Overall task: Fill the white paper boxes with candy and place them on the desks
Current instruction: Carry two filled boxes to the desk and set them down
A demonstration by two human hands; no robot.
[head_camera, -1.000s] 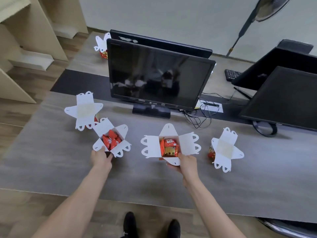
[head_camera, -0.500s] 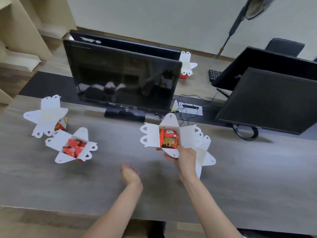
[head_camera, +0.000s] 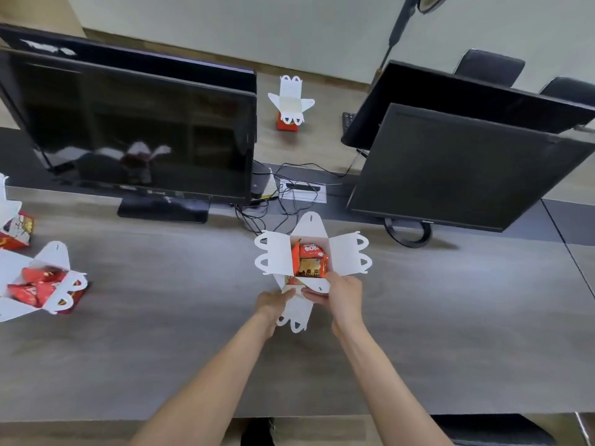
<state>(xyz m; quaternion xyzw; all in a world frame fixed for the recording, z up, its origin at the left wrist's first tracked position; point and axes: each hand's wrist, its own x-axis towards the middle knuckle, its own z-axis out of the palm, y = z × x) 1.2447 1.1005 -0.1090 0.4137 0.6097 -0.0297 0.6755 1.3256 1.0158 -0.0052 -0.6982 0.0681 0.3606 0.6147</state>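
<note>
An open white paper box (head_camera: 277,259) with red candy packets (head_camera: 310,259) inside is held above the grey desk (head_camera: 161,333), flaps spread. My right hand (head_camera: 341,296) grips its near flap. My left hand (head_camera: 273,302) touches the near left side, where a second white box (head_camera: 297,312) lies underneath, mostly hidden. At the far left stands another open box of red candy (head_camera: 38,284), with a further box (head_camera: 16,225) behind it. One more white box (head_camera: 290,103) stands on the far desk.
A dark monitor (head_camera: 135,130) stands at the left and two tilted monitors (head_camera: 450,165) at the right. Cables (head_camera: 277,201) lie between them. A keyboard (head_camera: 347,119), black chairs (head_camera: 489,67) and a fan pole (head_camera: 396,30) sit further back.
My view has swung right, so the left boxes slid toward the frame edge. My left hand let go of the left box and came to the held box, now over the right box.
</note>
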